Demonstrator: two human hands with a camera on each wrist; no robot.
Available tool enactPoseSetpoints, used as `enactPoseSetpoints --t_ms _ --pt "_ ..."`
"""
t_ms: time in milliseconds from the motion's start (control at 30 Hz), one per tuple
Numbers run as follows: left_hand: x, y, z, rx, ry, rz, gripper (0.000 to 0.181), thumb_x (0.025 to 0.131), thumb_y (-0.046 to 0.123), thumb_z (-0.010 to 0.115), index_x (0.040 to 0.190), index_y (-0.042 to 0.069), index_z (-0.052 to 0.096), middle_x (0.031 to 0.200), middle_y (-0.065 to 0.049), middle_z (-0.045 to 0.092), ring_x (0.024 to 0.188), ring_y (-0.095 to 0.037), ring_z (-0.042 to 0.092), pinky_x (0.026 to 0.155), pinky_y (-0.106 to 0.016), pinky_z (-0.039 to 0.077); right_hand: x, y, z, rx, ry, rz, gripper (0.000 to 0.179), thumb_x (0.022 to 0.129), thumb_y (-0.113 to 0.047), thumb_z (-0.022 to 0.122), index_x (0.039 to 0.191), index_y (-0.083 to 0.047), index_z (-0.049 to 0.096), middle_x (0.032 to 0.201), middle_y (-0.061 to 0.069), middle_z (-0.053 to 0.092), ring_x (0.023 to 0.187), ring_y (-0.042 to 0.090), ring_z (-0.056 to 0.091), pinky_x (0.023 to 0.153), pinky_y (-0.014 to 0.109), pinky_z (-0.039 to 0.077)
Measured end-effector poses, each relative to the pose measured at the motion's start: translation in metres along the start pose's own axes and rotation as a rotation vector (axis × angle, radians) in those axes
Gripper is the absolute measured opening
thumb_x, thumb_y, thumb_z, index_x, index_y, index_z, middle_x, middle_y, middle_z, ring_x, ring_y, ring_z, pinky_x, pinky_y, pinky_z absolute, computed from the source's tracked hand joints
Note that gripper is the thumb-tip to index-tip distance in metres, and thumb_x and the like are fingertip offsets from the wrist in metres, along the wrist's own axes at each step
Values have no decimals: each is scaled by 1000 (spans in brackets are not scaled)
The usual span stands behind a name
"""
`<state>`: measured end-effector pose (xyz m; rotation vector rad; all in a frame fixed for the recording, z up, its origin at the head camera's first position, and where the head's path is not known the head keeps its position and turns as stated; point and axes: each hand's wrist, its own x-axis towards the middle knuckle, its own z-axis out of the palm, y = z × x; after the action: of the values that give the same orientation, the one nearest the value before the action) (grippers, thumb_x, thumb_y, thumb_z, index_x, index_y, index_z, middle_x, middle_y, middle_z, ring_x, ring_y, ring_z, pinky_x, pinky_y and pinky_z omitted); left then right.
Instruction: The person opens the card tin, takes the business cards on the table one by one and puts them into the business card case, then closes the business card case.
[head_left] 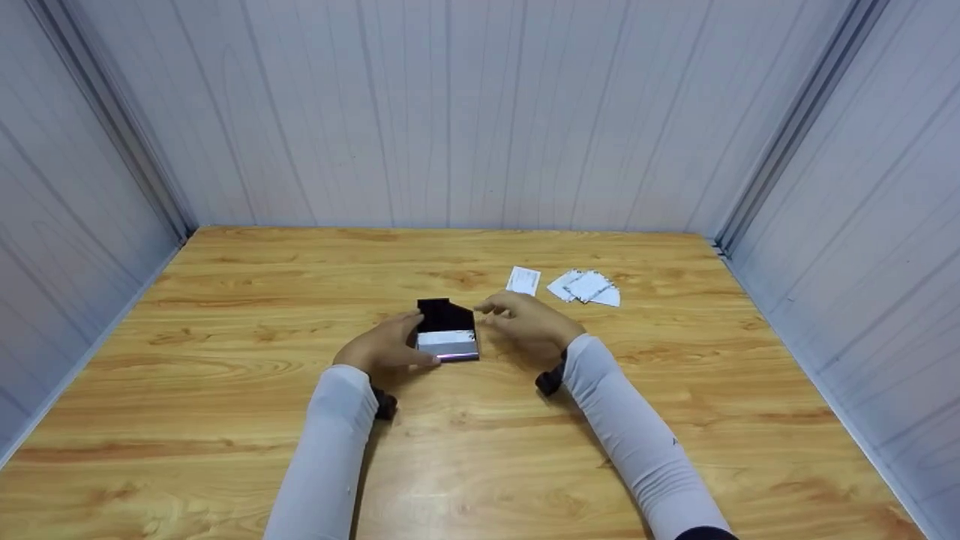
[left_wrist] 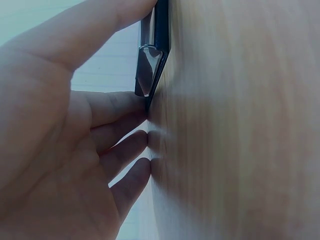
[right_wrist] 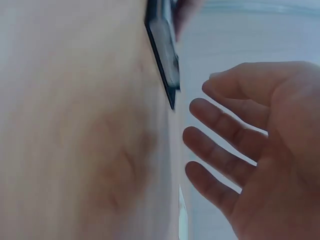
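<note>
An open card case (head_left: 447, 345), dark inside with a shiny metal front, lies flat on the table. A white card (head_left: 445, 337) shows in its pocket. My left hand (head_left: 384, 343) grips the case at its left side, thumb on the near corner and fingers along the left edge; the left wrist view shows the case's end (left_wrist: 150, 65) between thumb and index finger. Just right of the case, my right hand (head_left: 531, 321) hovers with loosely bent, spread fingers. In the right wrist view a gap separates those fingers from the case (right_wrist: 165, 52).
A single white card (head_left: 523, 280) lies beyond my right hand. Several white cards (head_left: 588, 287) are fanned out to its right. Pale panel walls (head_left: 480, 112) enclose the wooden table (head_left: 465, 465) at the back and both sides.
</note>
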<state>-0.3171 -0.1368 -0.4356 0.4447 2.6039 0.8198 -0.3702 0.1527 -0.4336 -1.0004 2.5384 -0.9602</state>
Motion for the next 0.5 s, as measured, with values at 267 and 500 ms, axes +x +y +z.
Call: enactPoseSetpoints --t_ms 267,500 --pt "0 -1 1 1 9 10 95 91 47 72 161 7 20 166 -14 14 151 -35 10 118 -55 17 -6 19 -18 -11 87 43 37 105 -15 53 141 -7 58 137 10 59 127 28 52 105 45 42" --pt "0 -1 2 4 12 10 96 90 48 73 161 8 20 166 -13 14 152 -34 9 118 -55 16 -14 39 -31 3 150 115 40 105 -17 53 143 -6 56 140 14 56 128 33 51 106 49 41"
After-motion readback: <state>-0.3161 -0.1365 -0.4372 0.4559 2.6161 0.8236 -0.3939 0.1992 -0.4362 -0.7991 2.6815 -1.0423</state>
